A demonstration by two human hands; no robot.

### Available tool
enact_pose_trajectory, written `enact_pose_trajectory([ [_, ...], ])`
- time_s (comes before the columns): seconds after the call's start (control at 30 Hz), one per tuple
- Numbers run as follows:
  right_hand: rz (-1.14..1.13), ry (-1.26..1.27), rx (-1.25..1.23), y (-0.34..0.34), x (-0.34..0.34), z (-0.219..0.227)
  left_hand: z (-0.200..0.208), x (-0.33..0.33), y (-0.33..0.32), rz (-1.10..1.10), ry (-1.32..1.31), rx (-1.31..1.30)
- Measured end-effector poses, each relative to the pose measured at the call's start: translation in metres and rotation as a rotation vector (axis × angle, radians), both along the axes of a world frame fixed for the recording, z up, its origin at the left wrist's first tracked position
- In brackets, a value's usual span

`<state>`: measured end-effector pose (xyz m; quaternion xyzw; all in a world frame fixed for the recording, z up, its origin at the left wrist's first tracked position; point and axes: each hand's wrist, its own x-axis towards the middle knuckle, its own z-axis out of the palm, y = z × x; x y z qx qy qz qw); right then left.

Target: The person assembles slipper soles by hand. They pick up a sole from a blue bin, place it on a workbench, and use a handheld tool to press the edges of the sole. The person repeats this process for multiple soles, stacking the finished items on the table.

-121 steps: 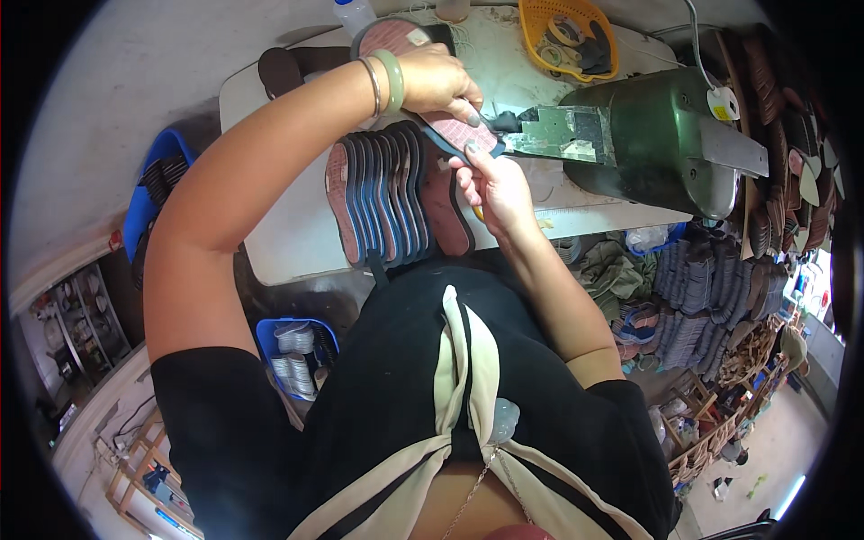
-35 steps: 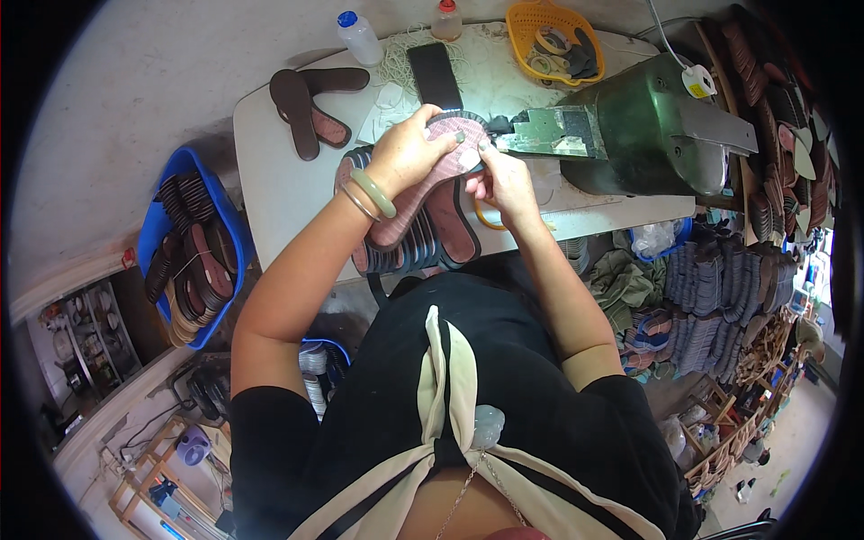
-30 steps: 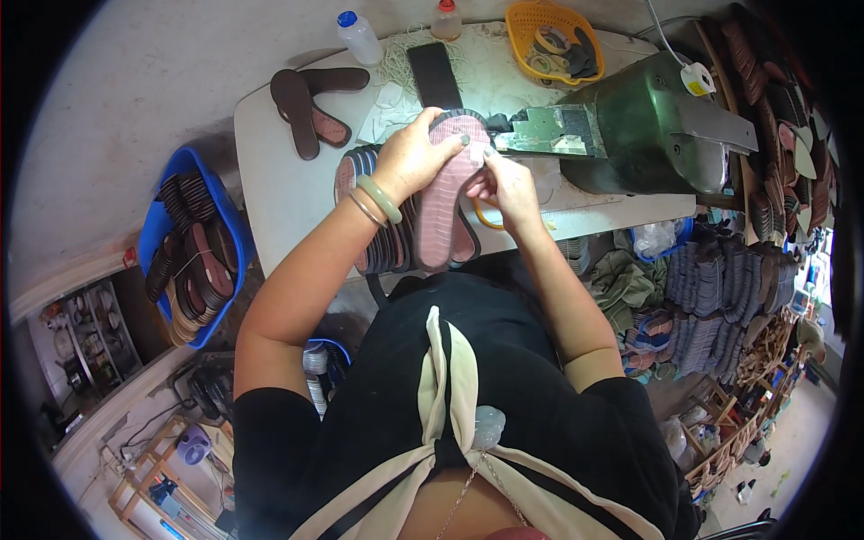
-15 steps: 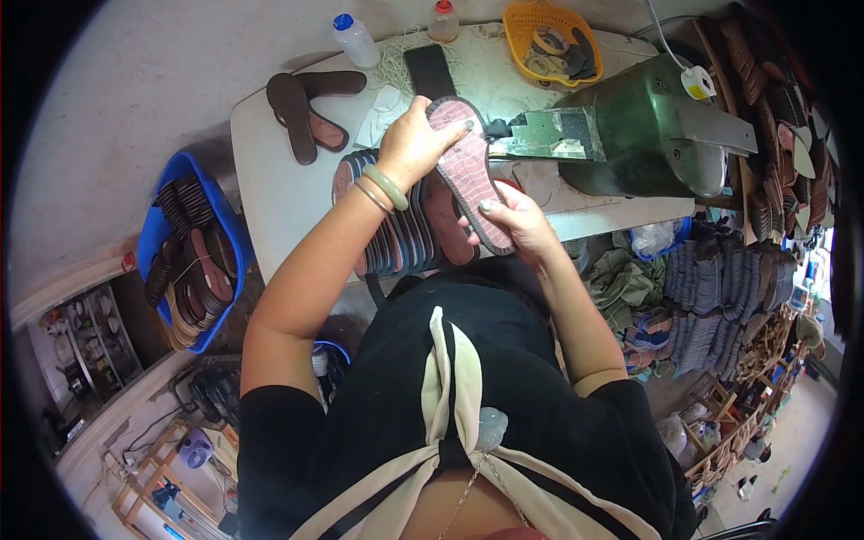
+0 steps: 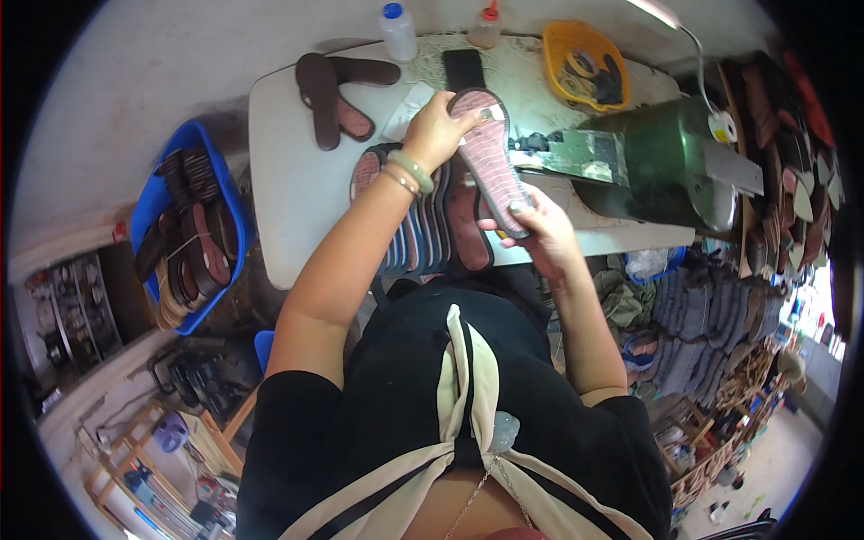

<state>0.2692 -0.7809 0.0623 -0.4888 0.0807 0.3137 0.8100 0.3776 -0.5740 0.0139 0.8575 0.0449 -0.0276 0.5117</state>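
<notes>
A pink shoe sole point(image 5: 487, 148) with a fine line pattern and a dark rim is held up at a slant over the table. My left hand point(image 5: 434, 133) grips its wide upper end, thumb lying across the pink face. Beside that thumb tip shows a small white patch, too small to make out. At the narrower lower end, my right hand point(image 5: 538, 225) pinches the sole between thumb and fingers. Behind my left wrist stands a row of soles point(image 5: 418, 236) on edge, and one more reddish sole point(image 5: 468, 225) lies beside them. The fingers under the held sole are partly hidden.
A green sewing machine point(image 5: 661, 166) with a long arm occupies the table's right. Toward the back are a yellow basket point(image 5: 560, 79), a black phone point(image 5: 463, 70) and bottles. Dark soles point(image 5: 321, 99) lie back left. A blue bin point(image 5: 232, 207) of soles stands left of the table point(image 5: 288, 193).
The head view has shifted, so the table sits differently in the picture. Both hands still hold the sole, now turned slightly more upright. A white patch now shows by my left thumb.
</notes>
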Motion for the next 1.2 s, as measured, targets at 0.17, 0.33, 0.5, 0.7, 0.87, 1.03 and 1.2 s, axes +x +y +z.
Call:
enact_pose_trajectory([
  [0.17, 0.05, -0.154, -0.113, 0.103, 0.031, -0.042, -0.114, -0.086, 0.1, 0.562, -0.147, -0.074],
  [0.33, 0.005, -1.131, -0.781, 0.19, 0.087, -0.06, -0.114, -0.161, 0.111, 0.475, 0.131, 0.214],
  [0.5, 0.271, -0.971, -0.85, 0.162, 0.042, -0.079, -0.106, -0.166, 0.109, 0.527, 0.144, -0.074],
  [0.7, 0.148, -0.474, -0.772, 0.131, -0.008, -0.1, -0.061, -0.18, 0.084, 0.45, 0.185, -0.752],
  [0.87, 0.002, -0.26, -0.177, 0.104, -0.007, -0.069, -0.032, -0.17, 0.065, 0.538, 0.195, -0.805],
  [1.03, 0.174, 0.004, -0.177, 0.053, 0.002, -0.023, 0.01, -0.156, 0.048, 0.029, 0.477, -1.059],
  [1.2, -0.102, -0.806, -0.967, 0.051, -0.014, -0.01, 0.008, -0.144, 0.0, 0.099, 0.332, -1.098],
])
